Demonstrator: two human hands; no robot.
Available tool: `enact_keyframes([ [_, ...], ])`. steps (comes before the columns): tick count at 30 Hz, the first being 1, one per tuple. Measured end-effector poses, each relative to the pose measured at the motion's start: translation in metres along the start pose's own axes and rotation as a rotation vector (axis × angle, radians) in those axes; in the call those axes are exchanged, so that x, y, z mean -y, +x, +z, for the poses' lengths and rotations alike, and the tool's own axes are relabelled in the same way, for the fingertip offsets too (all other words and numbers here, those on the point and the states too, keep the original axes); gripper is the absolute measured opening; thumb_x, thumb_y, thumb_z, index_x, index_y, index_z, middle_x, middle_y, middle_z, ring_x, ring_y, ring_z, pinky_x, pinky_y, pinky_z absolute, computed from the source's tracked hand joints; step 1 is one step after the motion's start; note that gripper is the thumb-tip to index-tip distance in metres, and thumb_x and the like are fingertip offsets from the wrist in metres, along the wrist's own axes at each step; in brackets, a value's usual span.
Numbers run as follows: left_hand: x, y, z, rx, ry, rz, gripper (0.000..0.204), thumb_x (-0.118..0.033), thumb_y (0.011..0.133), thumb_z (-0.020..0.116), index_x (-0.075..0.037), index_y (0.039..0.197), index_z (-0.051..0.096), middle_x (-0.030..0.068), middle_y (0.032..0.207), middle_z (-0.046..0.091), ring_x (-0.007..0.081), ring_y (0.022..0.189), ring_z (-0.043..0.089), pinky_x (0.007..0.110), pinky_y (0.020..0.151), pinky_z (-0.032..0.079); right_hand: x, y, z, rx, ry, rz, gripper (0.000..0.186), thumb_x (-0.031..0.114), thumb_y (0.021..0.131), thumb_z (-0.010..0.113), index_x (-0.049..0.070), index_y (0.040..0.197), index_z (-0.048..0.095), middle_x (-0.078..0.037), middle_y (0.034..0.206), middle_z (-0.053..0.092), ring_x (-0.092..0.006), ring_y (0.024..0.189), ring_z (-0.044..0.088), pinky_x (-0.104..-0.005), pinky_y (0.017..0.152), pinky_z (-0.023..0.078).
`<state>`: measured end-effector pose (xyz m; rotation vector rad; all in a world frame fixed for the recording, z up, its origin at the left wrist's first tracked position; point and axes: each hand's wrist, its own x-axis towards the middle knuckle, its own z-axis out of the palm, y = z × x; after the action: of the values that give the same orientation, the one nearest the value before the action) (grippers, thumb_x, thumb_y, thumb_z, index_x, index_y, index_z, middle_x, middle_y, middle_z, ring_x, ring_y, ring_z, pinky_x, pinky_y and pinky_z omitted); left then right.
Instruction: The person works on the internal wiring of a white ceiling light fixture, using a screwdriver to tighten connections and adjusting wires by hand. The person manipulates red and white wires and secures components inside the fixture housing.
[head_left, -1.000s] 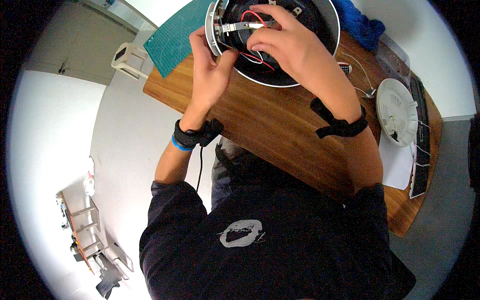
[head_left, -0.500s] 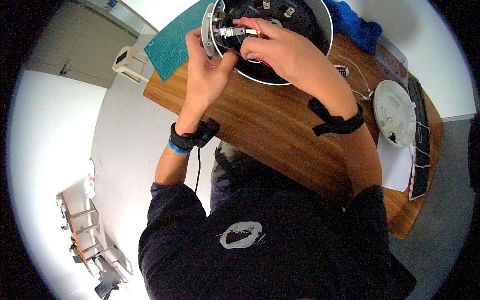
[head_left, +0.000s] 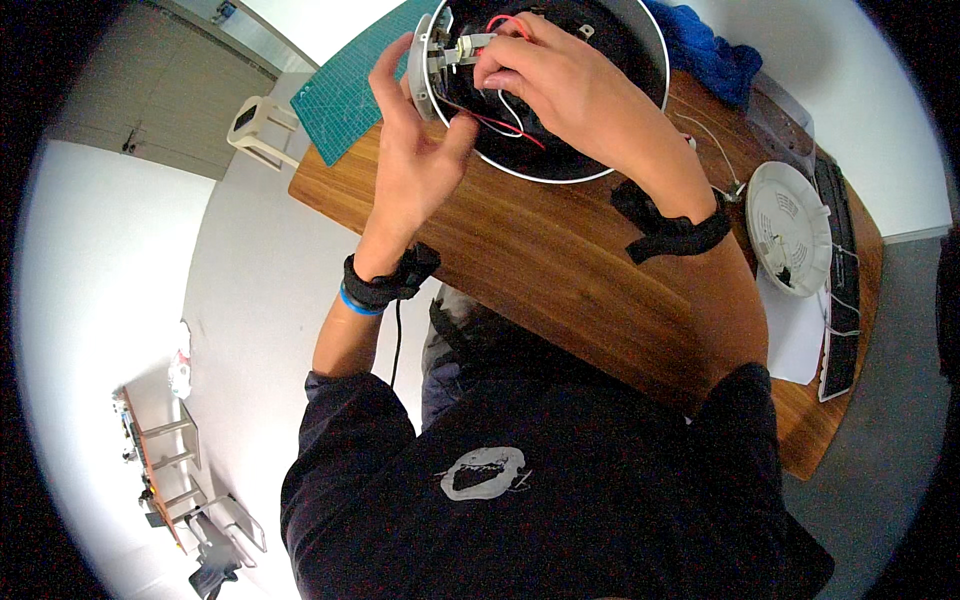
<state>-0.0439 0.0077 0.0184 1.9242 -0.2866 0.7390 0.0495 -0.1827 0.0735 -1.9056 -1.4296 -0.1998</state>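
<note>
A round black housing [head_left: 560, 130] with a white rim holds a metal strip with a pale connector [head_left: 466, 48], red and white wires and small tabs. On its left side is a white bracket [head_left: 420, 80]. My left hand [head_left: 410, 160] grips the bracket and rim, index finger along the outside and thumb at the lower edge. My right hand [head_left: 585, 110] reaches over the rim, its fingers curled at the strip and wires; what exactly they pinch is hidden.
A wooden table [head_left: 540, 240] bears a green mat [head_left: 340, 100], blue cloth [head_left: 710, 55], a round white cover [head_left: 785, 225], paper [head_left: 785, 330], a black keyboard-like item [head_left: 840, 360] and a thin cable. A white stool [head_left: 260, 130] stands left.
My left index finger has moved higher along the bracket. My right fingers have shifted on the strip, leaving the pale connector more visible. The housing sits slightly lower in view than half a second ago.
</note>
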Motion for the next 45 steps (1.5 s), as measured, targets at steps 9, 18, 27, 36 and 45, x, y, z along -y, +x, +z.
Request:
enact_keyframes([
  [9,-0.010,0.008,-0.001,-0.001,0.280,0.123,0.070,0.008,0.087,0.058,-0.006,0.153,0.040,0.0164,0.139,0.059,0.0233,0.126,0.060,0.035,0.107,0.048,-0.018,-0.002,0.017,-0.207,-0.083,-0.157,0.012,0.013,0.100,0.065,0.003,0.106,0.070,-0.016,0.106,0.059,-0.0360,0.103,0.064,-0.0417,0.091,0.052],
  [18,-0.006,0.006,-0.006,-0.017,0.373,0.085,0.056,0.005,0.090,0.053,-0.003,0.146,0.051,0.0138,0.124,0.068,0.0195,0.108,0.066,0.034,0.094,0.054,-0.010,-0.002,0.020,-0.168,-0.027,-0.062,0.013,0.014,0.101,0.065,0.003,0.105,0.071,-0.015,0.109,0.061,-0.0352,0.105,0.064,-0.0415,0.092,0.052],
  [27,-0.009,0.007,-0.007,-0.016,0.306,0.019,0.051,0.008,0.087,0.054,-0.004,0.137,0.054,0.0210,0.113,0.070,0.0337,0.099,0.071,0.038,0.089,0.056,-0.003,-0.001,0.011,-0.089,0.033,-0.074,0.014,0.012,0.102,0.065,0.000,0.107,0.059,-0.013,0.105,0.056,-0.0279,0.093,0.062,-0.0375,0.085,0.053],
  [36,-0.007,0.006,-0.008,-0.016,0.292,-0.054,0.047,0.006,0.097,0.055,-0.006,0.143,0.052,0.0078,0.113,0.067,0.0139,0.101,0.063,0.028,0.085,0.053,0.011,-0.001,0.004,-0.067,0.155,-0.029,0.012,0.010,0.102,0.066,0.001,0.106,0.058,-0.014,0.104,0.055,-0.0287,0.091,0.060,-0.0404,0.083,0.051],
  [45,-0.002,0.006,-0.012,0.004,0.223,-0.053,0.051,0.008,0.094,0.065,-0.006,0.141,0.054,0.0058,0.116,0.068,0.0132,0.106,0.064,0.028,0.090,0.054,0.008,0.002,0.010,-0.097,0.202,-0.001,0.014,0.008,0.100,0.067,-0.003,0.106,0.062,-0.015,0.106,0.060,-0.0303,0.095,0.063,-0.0386,0.086,0.053],
])
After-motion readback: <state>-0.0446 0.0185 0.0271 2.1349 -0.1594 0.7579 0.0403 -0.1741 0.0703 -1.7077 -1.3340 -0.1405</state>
